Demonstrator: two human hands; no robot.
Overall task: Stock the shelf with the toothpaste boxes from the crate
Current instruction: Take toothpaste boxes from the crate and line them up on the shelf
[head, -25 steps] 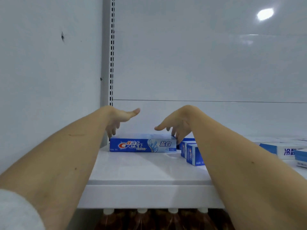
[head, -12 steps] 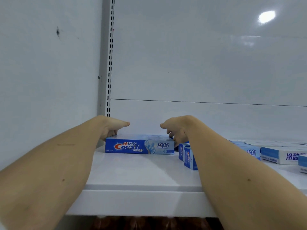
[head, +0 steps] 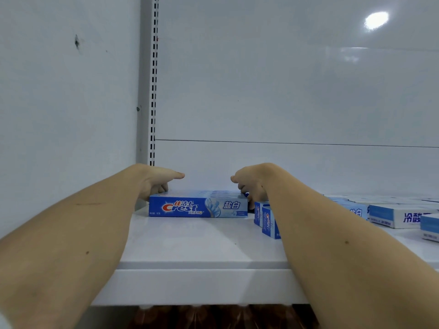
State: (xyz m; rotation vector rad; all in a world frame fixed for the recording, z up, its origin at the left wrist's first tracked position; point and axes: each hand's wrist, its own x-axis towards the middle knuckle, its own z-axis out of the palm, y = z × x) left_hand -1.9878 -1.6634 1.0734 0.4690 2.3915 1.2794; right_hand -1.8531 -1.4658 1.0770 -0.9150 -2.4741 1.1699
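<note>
A blue Crest toothpaste box [head: 197, 207] lies lengthwise at the back left of the white shelf [head: 190, 245], with more boxes of the same kind lined up behind it. My left hand [head: 155, 182] rests on the row's left end, thumb stretched over the top and fingers curled down. At the right end my right hand [head: 251, 185] presses in with curled fingers. Both hands clasp the row between them. No crate is in view.
Two more Crest boxes [head: 267, 220] stand end-on just right of the row, partly behind my right forearm. White-and-blue boxes [head: 399, 216] lie further right. A slotted upright [head: 154, 91] and the side wall bound the left. Brown bottles [head: 213, 317] sit below the shelf.
Both hands dropped from hovering with spread fingers onto the two ends of the row and closed there. The camera view has shifted slightly upward.
</note>
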